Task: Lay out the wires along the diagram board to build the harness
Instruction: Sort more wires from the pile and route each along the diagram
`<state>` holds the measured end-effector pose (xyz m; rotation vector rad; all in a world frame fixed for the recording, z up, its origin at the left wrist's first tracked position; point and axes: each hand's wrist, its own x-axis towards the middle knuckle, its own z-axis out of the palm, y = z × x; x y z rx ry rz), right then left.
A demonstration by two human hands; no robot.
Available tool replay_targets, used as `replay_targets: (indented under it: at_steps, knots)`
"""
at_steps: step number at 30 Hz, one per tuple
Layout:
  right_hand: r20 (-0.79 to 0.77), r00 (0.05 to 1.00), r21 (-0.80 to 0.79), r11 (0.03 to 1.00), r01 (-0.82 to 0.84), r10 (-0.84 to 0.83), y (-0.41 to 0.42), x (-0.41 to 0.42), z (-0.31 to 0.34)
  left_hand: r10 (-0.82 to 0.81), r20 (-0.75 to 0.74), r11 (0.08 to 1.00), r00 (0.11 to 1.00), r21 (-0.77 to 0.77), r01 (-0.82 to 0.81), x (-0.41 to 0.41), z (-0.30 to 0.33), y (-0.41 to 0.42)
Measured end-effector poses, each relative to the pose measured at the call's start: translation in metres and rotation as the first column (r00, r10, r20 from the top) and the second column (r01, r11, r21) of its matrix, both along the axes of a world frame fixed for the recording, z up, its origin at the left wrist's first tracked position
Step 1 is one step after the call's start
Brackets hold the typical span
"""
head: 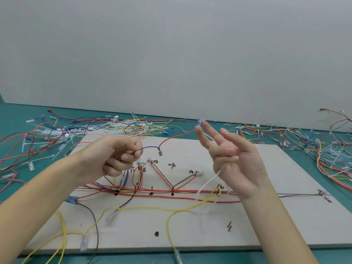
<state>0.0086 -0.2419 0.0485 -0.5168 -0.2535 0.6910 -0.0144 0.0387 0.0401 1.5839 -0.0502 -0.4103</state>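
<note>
Left hand (122,157) pinches purple wire (148,147); right hand (234,159) raised, fingers (211,132) splayed.

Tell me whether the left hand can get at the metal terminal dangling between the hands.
Probably yes. The left hand pinches the purple wire that leads to the metal terminal, which hangs in open air above the board with nothing between them.
</note>
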Motion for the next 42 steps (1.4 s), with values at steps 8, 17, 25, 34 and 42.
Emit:
replay_targets:
  at_steps: [8, 17, 25, 34, 42]
  knots:
    - [0.038, 0.999, 0.204, 0.979, -0.013, 0.005, -0.016, 0.008, -0.003, -0.064, -0.034, 0.99, 0.997, 0.12, 0.068, -0.003, 0.003, 0.005]
    - [0.162, 0.893, -0.005, 0.904, 0.427, -0.421, -0.036, 0.021, -0.006, -0.207, 0.005, 0.946, 0.978, 0.255, 0.199, -0.007, 0.002, 0.006]
    - [0.408, 0.775, -0.27, 0.746, 0.608, -0.483, -0.046, 0.031, -0.007, -0.194, 0.021, 0.953, 0.981, 0.242, 0.183, -0.001, 0.01, 0.037]
    - [0.61, 0.683, -0.659, 0.223, 0.719, -0.401, -0.039, 0.038, -0.03, -0.117, 0.069, 0.982, 0.991, 0.159, 0.105, 0.004, -0.004, 0.022]
    - [0.693, 0.602, -0.55, 0.249, 0.797, -0.397, -0.008, 0.026, -0.028, -0.009, 0.828, 0.796, 0.561, 0.345, -0.498, -0.021, -0.012, -0.042]
